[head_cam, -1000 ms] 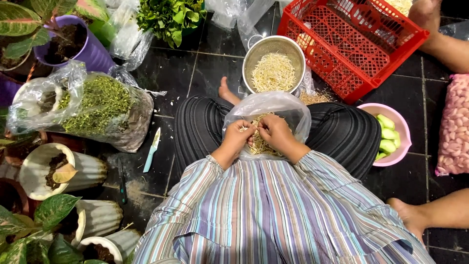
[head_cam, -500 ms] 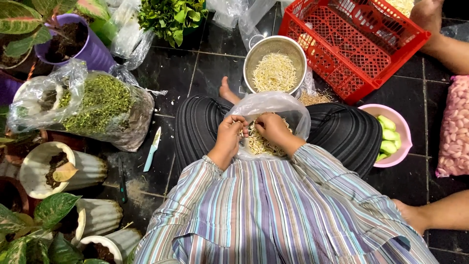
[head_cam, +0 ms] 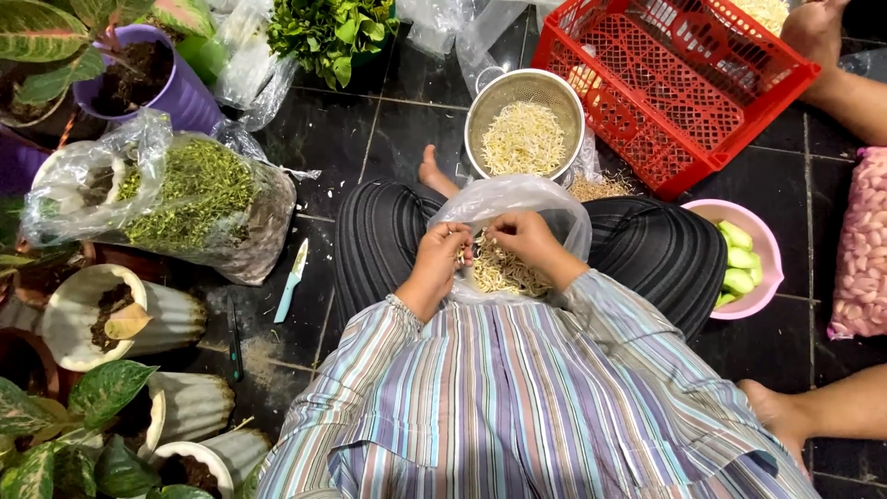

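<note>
Seated on dark tiled floor [head_cam: 388, 139], clear plastic bag [head_cam: 545, 199] of bean sprouts [head_cam: 504, 273] resting in lap. Left hand [head_cam: 443, 259] and right hand [head_cam: 522, 238] close together over bag mouth, fingers pinched on single sprouts; fullness of each grip unclear. Just beyond knees: metal colander [head_cam: 480, 102] with sprouts. Right: red crate [head_cam: 684, 83], pink bowl [head_cam: 767, 259] of green pieces. Left: knife [head_cam: 291, 280], bagged greens [head_cam: 194, 199].

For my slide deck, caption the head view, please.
Both hands pick pale bean sprouts from a clear plastic bag on the lap.
</note>
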